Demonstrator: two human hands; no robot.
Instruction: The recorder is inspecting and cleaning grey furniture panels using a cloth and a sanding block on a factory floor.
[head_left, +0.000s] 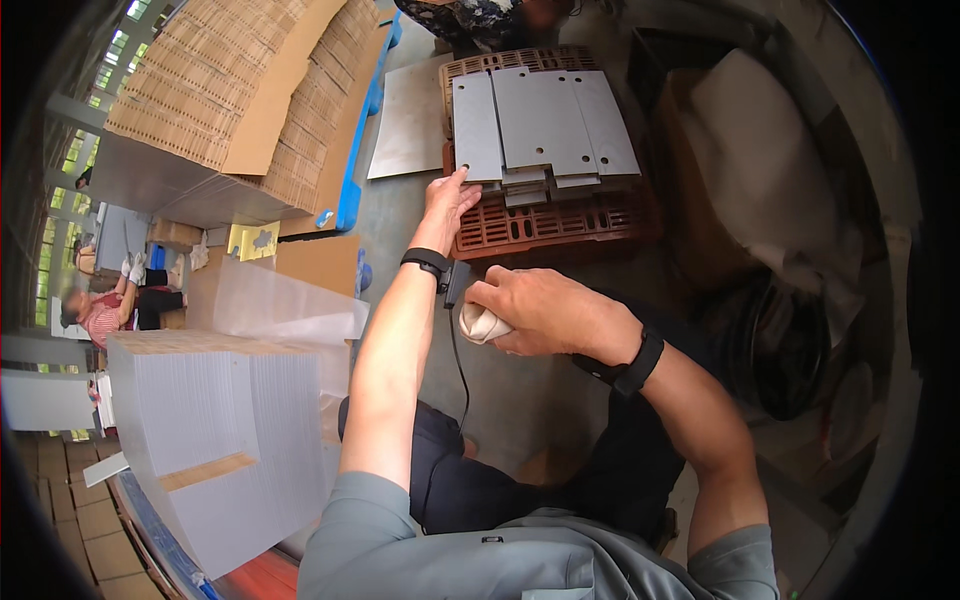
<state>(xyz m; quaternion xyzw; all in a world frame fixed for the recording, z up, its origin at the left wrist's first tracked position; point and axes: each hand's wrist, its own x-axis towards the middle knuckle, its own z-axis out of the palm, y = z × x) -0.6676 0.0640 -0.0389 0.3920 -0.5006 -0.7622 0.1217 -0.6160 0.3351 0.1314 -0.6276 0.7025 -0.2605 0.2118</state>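
At the near left corner of a flat grey panel (pixel 478 128) is my left hand (pixel 450 205). Its fingers grip that corner beside a small round hole. Several such panels, some with dark holes, lie overlapping on a brown slotted plastic crate (pixel 560 222). My right hand (pixel 545 308) is closed around a bunched off-white cloth (pixel 483 322), held in front of me, apart from the panels. Close to my left wrist is a dark flat object (pixel 456 284), with a thin black cable running down from it.
On my left, stacked brown cardboard (pixel 215 85) rests on a blue pallet (pixel 352 185). Nearer stands a tall stack of grey sheets (pixel 215 450). Another person (pixel 110 305) wearing white gloves sits at far left. A box with pale sheeting (pixel 750 140) is on the right.
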